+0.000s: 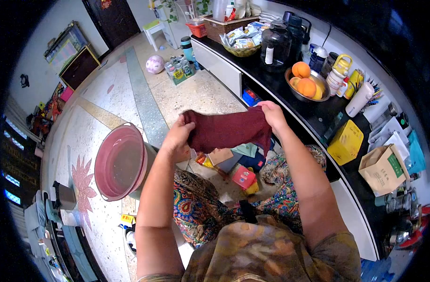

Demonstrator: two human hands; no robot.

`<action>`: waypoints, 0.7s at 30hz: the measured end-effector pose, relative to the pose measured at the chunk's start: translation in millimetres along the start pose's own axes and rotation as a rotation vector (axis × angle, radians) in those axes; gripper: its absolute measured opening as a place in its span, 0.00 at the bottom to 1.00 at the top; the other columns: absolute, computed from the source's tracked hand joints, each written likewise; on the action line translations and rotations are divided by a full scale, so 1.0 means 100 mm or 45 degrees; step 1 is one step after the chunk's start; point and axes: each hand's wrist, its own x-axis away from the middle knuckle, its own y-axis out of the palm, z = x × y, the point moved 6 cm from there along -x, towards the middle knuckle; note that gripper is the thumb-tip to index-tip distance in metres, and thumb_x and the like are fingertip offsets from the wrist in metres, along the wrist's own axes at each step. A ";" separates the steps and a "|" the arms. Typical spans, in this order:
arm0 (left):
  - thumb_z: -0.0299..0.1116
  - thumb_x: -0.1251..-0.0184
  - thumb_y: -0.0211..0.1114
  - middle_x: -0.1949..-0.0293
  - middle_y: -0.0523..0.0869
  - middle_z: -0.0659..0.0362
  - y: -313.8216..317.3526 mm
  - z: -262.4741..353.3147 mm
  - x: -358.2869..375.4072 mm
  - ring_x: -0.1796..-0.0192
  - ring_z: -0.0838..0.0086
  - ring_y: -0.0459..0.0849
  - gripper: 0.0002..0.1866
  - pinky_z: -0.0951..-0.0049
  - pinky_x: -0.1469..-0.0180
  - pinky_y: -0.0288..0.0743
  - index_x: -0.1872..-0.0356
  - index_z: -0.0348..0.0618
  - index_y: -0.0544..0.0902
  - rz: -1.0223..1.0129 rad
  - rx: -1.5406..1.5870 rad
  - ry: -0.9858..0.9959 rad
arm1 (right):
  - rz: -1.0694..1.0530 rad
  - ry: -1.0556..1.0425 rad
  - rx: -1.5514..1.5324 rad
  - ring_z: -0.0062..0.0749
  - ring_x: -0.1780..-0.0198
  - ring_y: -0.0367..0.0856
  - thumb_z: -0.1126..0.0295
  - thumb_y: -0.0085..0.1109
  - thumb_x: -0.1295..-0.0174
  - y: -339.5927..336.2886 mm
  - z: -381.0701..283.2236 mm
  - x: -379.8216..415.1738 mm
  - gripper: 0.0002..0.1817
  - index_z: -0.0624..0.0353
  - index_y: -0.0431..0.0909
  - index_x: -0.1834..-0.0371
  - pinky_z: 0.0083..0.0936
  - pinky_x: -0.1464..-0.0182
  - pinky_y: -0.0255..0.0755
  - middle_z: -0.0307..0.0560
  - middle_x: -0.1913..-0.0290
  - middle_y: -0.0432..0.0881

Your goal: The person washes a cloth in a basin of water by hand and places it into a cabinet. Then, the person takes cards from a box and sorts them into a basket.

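Observation:
A dark maroon cloth (229, 130) is stretched out between my two hands, above my lap. My left hand (177, 136) grips its left end, the fingers closed around the edge. At the opposite upper corner, my right hand (273, 116) pinches the fabric, and a flap of it hangs down beneath that hand. To the left of my left forearm is a pink basin (102, 164) with greyish water in it. Below the cloth, several boxes and packets lie on the floor, among them a red box (243, 177).
A black counter (283, 101) runs along the right, bearing a metal bowl of oranges (308, 87), a yellow box (345, 142) and a paper bag (383, 170). Its drawers below stand partly pulled out. On the floor ahead are a ball (155, 64) and a carton of bottles (179, 70).

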 end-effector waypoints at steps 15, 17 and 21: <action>0.45 0.35 0.42 0.52 0.73 0.55 0.98 -0.75 0.25 0.55 0.70 0.74 0.20 0.70 0.61 0.73 0.49 0.44 0.66 -0.154 0.864 -0.456 | -0.950 -0.429 1.062 0.45 0.56 0.75 0.77 0.45 0.56 1.06 -1.13 0.97 0.23 0.60 0.67 0.51 0.29 0.52 0.67 0.57 0.59 0.76; 0.47 0.35 0.41 0.53 0.73 0.56 1.04 -0.79 0.25 0.54 0.70 0.73 0.22 0.69 0.60 0.72 0.48 0.44 0.65 -0.101 0.906 -0.405 | -1.005 -0.328 1.207 0.48 0.57 0.74 0.78 0.46 0.55 1.09 -1.13 1.13 0.24 0.60 0.65 0.50 0.32 0.54 0.68 0.59 0.61 0.76; 0.51 0.37 0.42 0.51 0.72 0.55 0.85 -0.86 0.12 0.50 0.73 0.69 0.27 0.66 0.58 0.69 0.44 0.42 0.62 0.166 0.696 -0.142 | -0.745 -0.677 1.070 0.51 0.57 0.72 0.76 0.47 0.53 0.97 -1.20 1.27 0.21 0.64 0.65 0.51 0.35 0.53 0.67 0.59 0.60 0.75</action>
